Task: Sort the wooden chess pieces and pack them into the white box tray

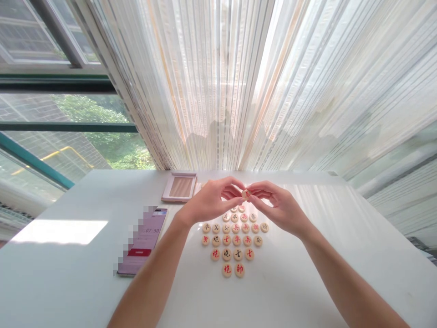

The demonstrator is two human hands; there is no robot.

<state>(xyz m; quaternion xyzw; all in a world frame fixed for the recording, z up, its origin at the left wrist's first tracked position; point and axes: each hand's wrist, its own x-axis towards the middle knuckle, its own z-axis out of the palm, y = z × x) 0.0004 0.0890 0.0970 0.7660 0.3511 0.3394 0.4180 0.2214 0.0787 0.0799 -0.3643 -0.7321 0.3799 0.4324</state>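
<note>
So right now we've got one chess piece (245,193) pinched between the fingertips of both hands, left hand (210,200) and right hand (278,205) meeting in the middle of the frame, just above the laid-out pieces (235,240) on the white table (307,282). It looks like the pick-and-inspect bit to us. Setting it down anywhere would need a light touch, since those rows sit close together. The piece is a small pale wooden disc with a red character on its face. The phone (143,241) lies at lower left.
</note>
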